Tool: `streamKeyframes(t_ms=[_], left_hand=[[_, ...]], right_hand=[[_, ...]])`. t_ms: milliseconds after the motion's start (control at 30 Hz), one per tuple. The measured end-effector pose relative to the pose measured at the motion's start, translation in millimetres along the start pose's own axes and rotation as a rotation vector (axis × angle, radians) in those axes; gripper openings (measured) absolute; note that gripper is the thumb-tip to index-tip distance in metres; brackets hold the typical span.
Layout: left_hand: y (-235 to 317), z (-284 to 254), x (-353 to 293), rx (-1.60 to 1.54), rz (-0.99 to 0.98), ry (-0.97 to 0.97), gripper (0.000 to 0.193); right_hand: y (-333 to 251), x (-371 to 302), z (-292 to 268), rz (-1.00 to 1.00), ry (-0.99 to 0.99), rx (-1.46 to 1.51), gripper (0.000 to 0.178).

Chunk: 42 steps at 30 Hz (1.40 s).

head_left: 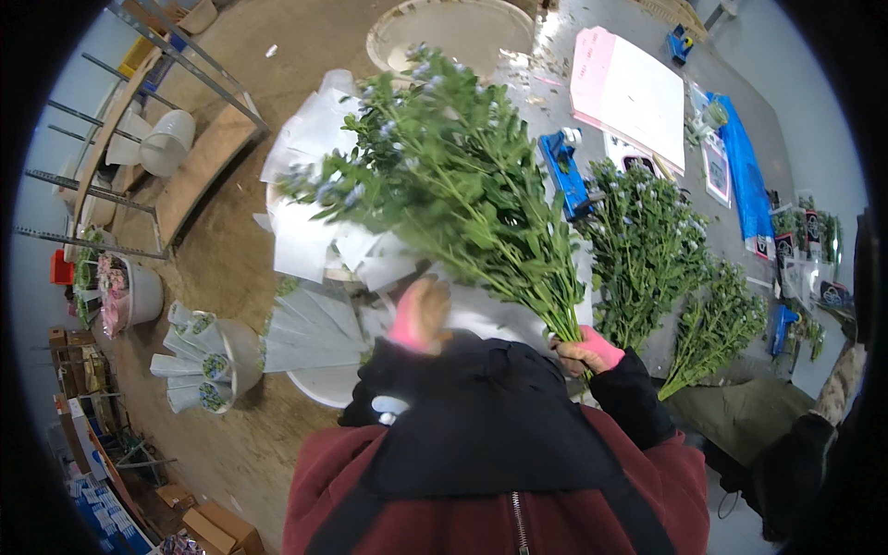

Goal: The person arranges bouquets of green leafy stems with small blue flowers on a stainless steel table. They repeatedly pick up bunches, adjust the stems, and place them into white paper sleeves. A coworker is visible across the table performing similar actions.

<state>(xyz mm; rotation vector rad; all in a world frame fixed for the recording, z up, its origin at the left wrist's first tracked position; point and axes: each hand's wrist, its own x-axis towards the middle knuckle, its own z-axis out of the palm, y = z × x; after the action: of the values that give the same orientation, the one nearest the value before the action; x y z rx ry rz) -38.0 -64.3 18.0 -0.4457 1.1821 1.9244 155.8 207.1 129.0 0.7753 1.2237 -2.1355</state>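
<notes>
A big leafy bunch of small blue flowers [462, 176] slants up and left across the worktable, its leaves partly smeared by motion. My right hand [589, 351], in a pink fingerless glove or cuff, is closed around the lower stems. My left hand [423, 313], with the same pink at the wrist, is held below the blooms, apart from the stems; motion blurs its fingers. White paper sheets [301, 242] lie under and beside the flower heads. To the right of the bunch rest more blue-flowered stems [638, 250] and a smaller bunch [717, 319].
Blue tape dispensers [566, 176] and a stack of pink and white sheets [638, 92] occupy the table. At left stand a white bucket of paper-wrapped bouquets [242, 351], a bucket of pink flowers [143, 294] and a metal-framed rack [208, 166]. A round white tub [449, 28] is at the far side.
</notes>
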Motion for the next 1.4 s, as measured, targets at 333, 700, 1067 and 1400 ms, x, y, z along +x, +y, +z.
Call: streamKeyframes(t_ms=[333,700,1067,1400], left_hand=[[-85.2,-55.3,60.6,0.7,0.382,-0.215,0.018],[-76.1,-26.7,59.9,0.106,-0.122,-0.062,0.013],[-55.0,48.6,45.0,0.881,0.245,-0.276,0.037],[-38.8,40.1,59.2,0.921,0.548,-0.041,0.028]], right_hand=[[88.2,-8.9,-66.3,0.003,0.75,-1.186,0.038],[20.3,100.0,16.2,-0.707,0.903,-1.284,0.032],[19.1,118.8,34.6,-0.789,0.82,-1.19,0.031],[-11.1,122.8,-41.2,-0.652,1.137,-0.756,0.023]])
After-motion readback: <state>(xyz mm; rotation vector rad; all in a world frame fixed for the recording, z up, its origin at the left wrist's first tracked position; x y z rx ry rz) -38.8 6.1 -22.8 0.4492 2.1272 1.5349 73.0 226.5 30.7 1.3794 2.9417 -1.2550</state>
